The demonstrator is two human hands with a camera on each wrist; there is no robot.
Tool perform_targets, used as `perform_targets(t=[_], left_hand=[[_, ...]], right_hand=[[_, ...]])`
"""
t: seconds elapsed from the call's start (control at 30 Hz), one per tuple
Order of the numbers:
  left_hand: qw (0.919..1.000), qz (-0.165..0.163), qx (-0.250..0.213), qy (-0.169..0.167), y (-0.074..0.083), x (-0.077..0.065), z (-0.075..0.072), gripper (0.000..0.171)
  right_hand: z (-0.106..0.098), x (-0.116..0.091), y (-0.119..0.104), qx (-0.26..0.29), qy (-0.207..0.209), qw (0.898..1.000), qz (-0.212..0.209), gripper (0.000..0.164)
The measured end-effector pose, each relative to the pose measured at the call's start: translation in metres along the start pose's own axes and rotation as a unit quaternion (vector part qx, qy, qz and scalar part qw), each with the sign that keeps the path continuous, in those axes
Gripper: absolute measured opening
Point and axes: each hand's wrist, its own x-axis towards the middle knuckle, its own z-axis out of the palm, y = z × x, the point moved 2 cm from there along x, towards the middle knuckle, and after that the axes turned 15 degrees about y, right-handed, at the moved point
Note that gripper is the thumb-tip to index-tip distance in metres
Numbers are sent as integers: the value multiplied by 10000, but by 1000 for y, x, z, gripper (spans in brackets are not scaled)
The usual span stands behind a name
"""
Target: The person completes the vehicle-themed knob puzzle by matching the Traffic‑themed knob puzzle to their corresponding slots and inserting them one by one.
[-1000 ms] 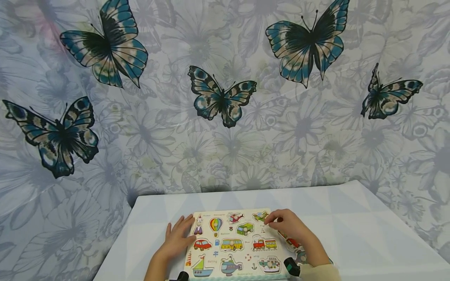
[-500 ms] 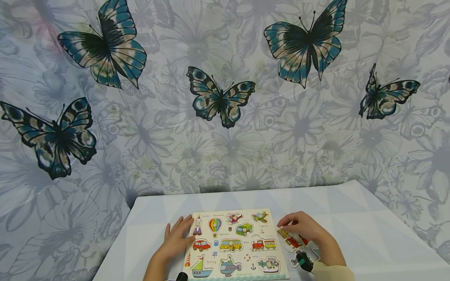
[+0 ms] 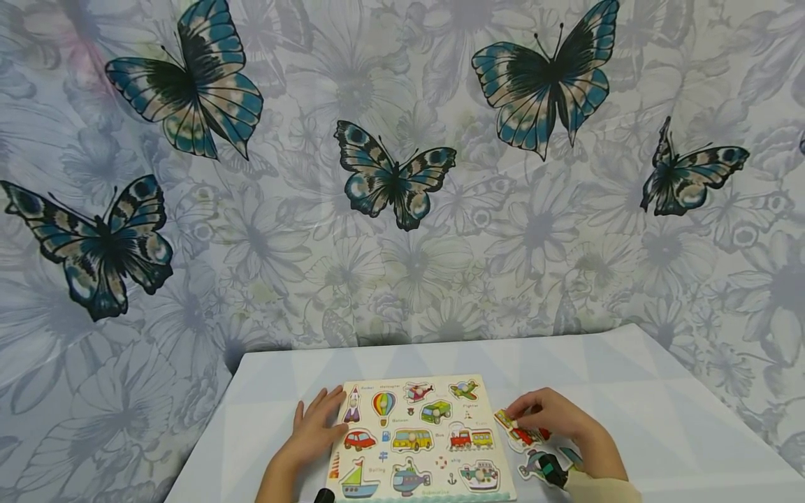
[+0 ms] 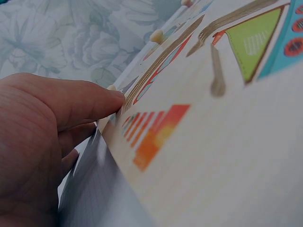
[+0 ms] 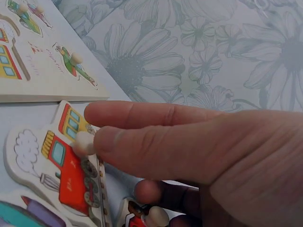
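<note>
A wooden knob puzzle board [image 3: 371, 478] with vehicle pictures lies on the table. My left hand [image 3: 317, 426] rests along its left edge, fingers straight; in the left wrist view the thumb [image 4: 90, 99] touches the board's edge. To the right of the board, my right hand [image 3: 553, 416] hovers over loose pieces. Its thumb [image 5: 128, 144] and straight index finger come right at the wooden knob [image 5: 84, 143] of a red and yellow train piece [image 5: 73, 182]. The other fingers curl beneath, close to a red piece with a knob [image 5: 156, 216].
A grey-blue piece [image 3: 533, 464] lies nearer to me, partly behind the black wrist camera [image 3: 553, 470]. A teal and purple piece [image 5: 28, 213] shows beside the train. The airplane piece [image 5: 75, 64] sits in the board. Behind the white table [image 3: 679, 419] hangs a butterfly-patterned cloth [image 3: 402, 293].
My right hand has moved from the airplane at the board's top right corner, rightward and towards me, down to the train piece. The left hand has stayed on the board's edge.
</note>
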Motion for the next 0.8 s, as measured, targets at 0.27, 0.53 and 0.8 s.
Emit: perform_targets(t=[0.27,0.53,0.8], left_hand=[[10000,40,22,15,1,-1,-1,63],[9999,97,36,55,4,-3,-3,63],[9998,120,132,64,4,-4,-3,63]], right_hand=[[0,1,3,-39,-98,9999,-110,23],[0,1,2,-189,-136,9996,-185,21],[3,-1,0,-190,-126,9997,-131,19]])
